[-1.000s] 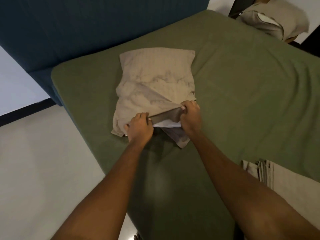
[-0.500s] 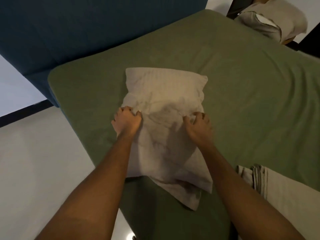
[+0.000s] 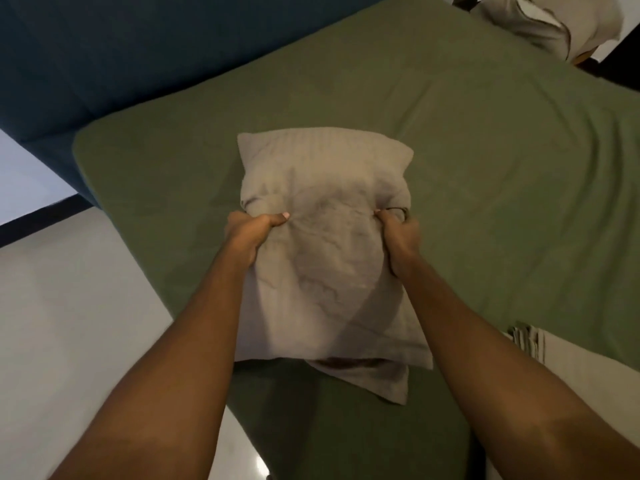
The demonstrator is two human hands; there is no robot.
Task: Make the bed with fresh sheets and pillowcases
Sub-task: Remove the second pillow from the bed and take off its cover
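The pillow point(image 3: 325, 258) is judged light, soft and squashy, its loose case point(image 3: 388, 382) likely to slide when pulled; it is best taken at both side edges, with cloth and bulk bunched together. It is seen over the green bed point(image 3: 502, 150), its slack end trailing toward the person; its left edge is clenched in the left grip point(image 3: 251, 233), its right edge in the right grip point(image 3: 398, 233).

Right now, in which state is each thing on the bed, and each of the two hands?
pillow: in beige case, gripped at both sides.
left hand: grips the pillow's left side.
right hand: grips the pillow's right side.
green sheet: spread out, lightly wrinkled.
folded linen: folded, lying on the green sheet.
second pillow: beyond the sheet's far corner, white showing through its cover.
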